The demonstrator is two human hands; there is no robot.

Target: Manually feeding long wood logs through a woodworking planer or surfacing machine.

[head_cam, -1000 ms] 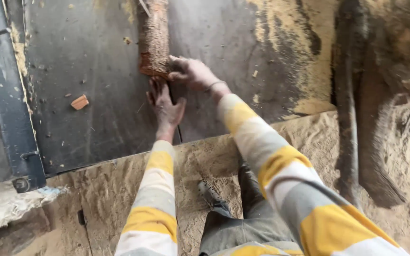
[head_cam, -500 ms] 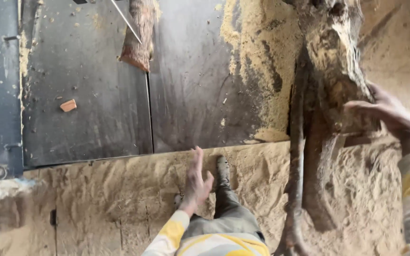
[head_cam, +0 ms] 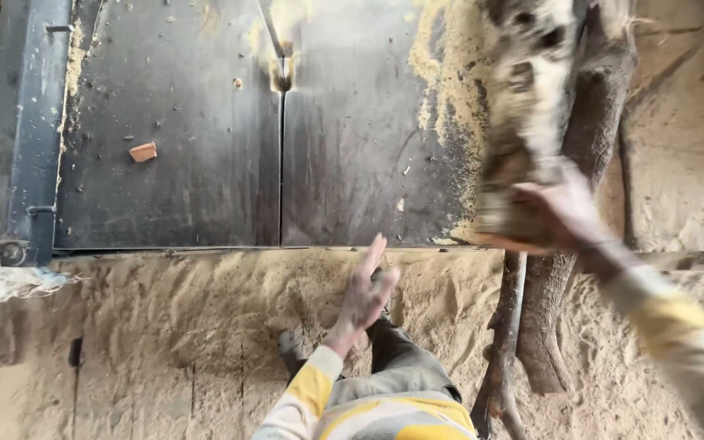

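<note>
Moved: right hand has lifted a log off the pile, blurred, above the saw table's right edge | saw table: dark steel, sawdust-strewn | branches: leaning right of it | right hand: closed on the log's lower end | left hand: empty, fingers spread, over the sawdust | orange chip: on the table, left.

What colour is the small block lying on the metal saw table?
Reddish-orange; the small block shows best in the head view.

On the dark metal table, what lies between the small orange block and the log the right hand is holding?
In the head view, between the orange block and the log lie bare metal, the table's centre seam, then piled sawdust.
</note>
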